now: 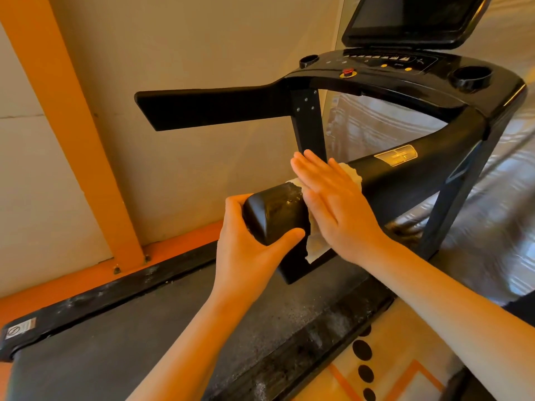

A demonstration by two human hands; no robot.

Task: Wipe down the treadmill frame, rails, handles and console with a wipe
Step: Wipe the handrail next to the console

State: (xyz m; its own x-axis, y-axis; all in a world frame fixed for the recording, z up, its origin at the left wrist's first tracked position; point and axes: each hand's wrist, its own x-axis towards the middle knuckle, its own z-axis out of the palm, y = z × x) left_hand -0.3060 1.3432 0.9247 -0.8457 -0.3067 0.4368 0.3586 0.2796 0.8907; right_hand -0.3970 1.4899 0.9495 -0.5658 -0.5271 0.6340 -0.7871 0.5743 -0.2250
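Curled around the handle [405, 175] end at frame centre, the left hand [249, 250] gripped it; the right hand [338, 209], held flat, pressed the wipe [351, 173] against it.

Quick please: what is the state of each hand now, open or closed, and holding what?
Left hand: closed, fingers curled round the end of the handle.
Right hand: open, straight fingers pressing the wipe against the handle.
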